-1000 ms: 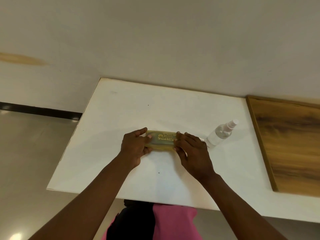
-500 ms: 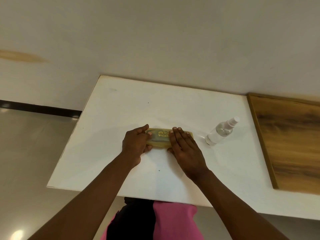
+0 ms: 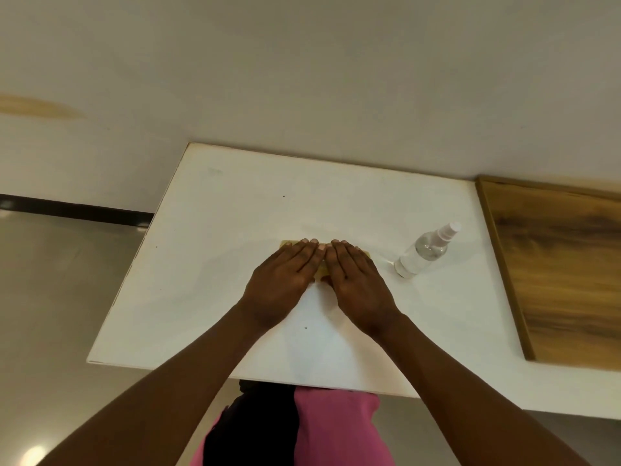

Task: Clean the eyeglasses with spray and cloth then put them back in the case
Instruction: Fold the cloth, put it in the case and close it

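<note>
A flat olive-yellow glasses case [image 3: 322,270] lies in the middle of the white table [image 3: 215,264], almost wholly covered by my hands. My left hand [image 3: 285,277] lies flat on its left half with straight fingers. My right hand [image 3: 356,277] lies flat on its right half, fingers straight and touching the left hand's fingertips. A small clear spray bottle [image 3: 424,252] with a white nozzle stands to the right of the case, apart from my hands. The eyeglasses and the cloth are not visible.
A wooden board [image 3: 557,274] borders the table on the right. A pale wall rises behind the table. Grey floor [image 3: 60,297] lies to the left beyond the table's edge. My pink and black clothing shows below the table's near edge.
Both hands went from holding the case at its ends to lying flat on top of it, side by side. The bottle has stayed in place.
</note>
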